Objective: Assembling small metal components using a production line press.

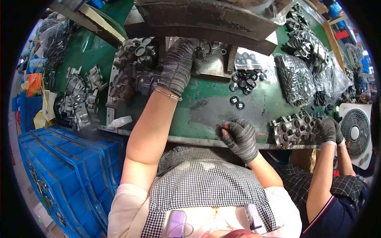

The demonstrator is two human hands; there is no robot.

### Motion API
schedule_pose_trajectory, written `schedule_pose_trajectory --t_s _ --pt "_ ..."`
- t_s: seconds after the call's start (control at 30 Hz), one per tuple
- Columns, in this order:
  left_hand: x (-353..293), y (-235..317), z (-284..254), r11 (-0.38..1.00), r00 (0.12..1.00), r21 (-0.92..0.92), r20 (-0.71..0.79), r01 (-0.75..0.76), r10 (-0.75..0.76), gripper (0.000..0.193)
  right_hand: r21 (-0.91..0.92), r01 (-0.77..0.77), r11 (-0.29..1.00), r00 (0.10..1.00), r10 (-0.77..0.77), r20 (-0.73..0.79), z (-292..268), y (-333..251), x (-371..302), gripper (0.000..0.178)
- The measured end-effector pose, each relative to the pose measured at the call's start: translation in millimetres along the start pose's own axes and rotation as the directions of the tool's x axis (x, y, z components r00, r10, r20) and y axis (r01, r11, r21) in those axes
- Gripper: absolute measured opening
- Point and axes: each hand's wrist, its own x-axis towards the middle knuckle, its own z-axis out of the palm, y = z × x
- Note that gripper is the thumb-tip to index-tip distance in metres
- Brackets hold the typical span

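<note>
My left hand (180, 65), in a grey striped glove, reaches in beneath the heavy metal block (210, 23) of a press-like machine. Its fingers are hidden there, close to a metal part (210, 48) on the machine's base. By the front edge of the green table (178, 113), my right hand (241, 139), in a similar glove with bare fingertips, is closed. A small dark thing may be at its fingertips, too unclear to name. Two round black caps (237, 103) lie beyond it, below a heap of similar caps (248, 81). Metal castings (139, 79) fill a tray beside my left forearm.
More castings (79, 97) are piled at the left, near a small white bottle (120, 121). A blue crate (71, 166) stands below. At the right, a co-worker's gloved hands (329, 130) are at a row of castings (293, 129), beside a fan (354, 133) and bagged black parts (294, 79).
</note>
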Motion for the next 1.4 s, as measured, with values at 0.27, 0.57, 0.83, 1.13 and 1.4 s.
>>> schedule_pose_trajectory --t_s 0.27,0.57,0.83,1.13,1.4 --pt "-63 1 13 0.978 0.983 0.176 0.16 -0.115 0.087 0.03 0.047 -0.125 0.991 0.95 0.133 -0.284 -18 -19 50 0.067" --pt "-122 -33 30 0.904 0.93 0.313 0.314 -0.292 0.192 0.045 0.504 0.073 0.86 0.835 0.224 -0.503 -21 -27 79 0.084" --pt "-103 14 -50 -0.21 0.579 0.939 0.335 -0.272 0.743 0.028 -0.022 -0.523 0.852 0.553 0.319 -0.769 -129 118 232 0.067" --pt "-111 -9 -61 -0.271 0.679 0.932 0.363 -0.243 0.639 0.036 -0.351 0.066 0.934 0.968 -0.145 -0.205 -141 203 287 0.049" --pt "-125 -19 -42 -0.313 0.744 0.907 0.412 -0.281 0.527 0.044 -0.181 -0.163 0.97 0.843 0.042 -0.536 -151 154 249 0.056"
